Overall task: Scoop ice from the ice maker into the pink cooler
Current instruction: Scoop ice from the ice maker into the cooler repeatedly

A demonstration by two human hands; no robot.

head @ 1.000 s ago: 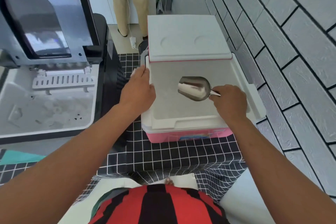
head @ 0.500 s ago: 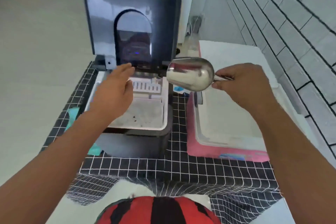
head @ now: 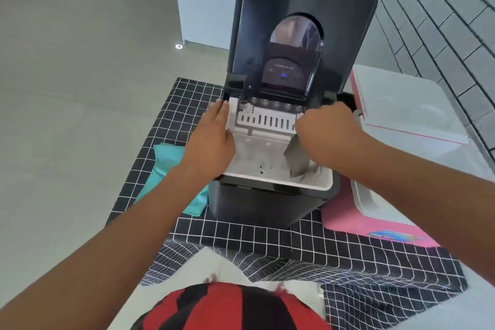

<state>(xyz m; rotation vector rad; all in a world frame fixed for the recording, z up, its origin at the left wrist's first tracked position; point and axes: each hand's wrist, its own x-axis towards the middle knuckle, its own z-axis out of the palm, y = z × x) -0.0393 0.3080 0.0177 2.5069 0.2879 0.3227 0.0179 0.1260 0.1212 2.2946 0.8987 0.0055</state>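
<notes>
The black ice maker (head: 267, 203) stands in the middle of the table with its lid (head: 302, 19) raised and its white bin (head: 318, 185) exposed. My right hand (head: 328, 132) grips a metal scoop (head: 297, 159), whose mouth points down into the right side of the bin. My left hand (head: 214, 136) rests flat on the bin's left rim, fingers together. The pink cooler (head: 356, 220) sits to the right of the ice maker, white lid (head: 401, 104) tipped back. Ice in the bin is hard to make out.
A black tablecloth with a white grid (head: 254, 236) covers the table. A teal cloth (head: 171, 169) lies left of the ice maker, near the table's left edge. A grey tiled wall (head: 442, 21) runs along the right. A white cabinet (head: 203, 0) stands behind.
My right hand has carried the scoop from over the cooler across and down into the ice maker's bin. My left hand left the cooler's rim and now rests on the bin's left edge.
</notes>
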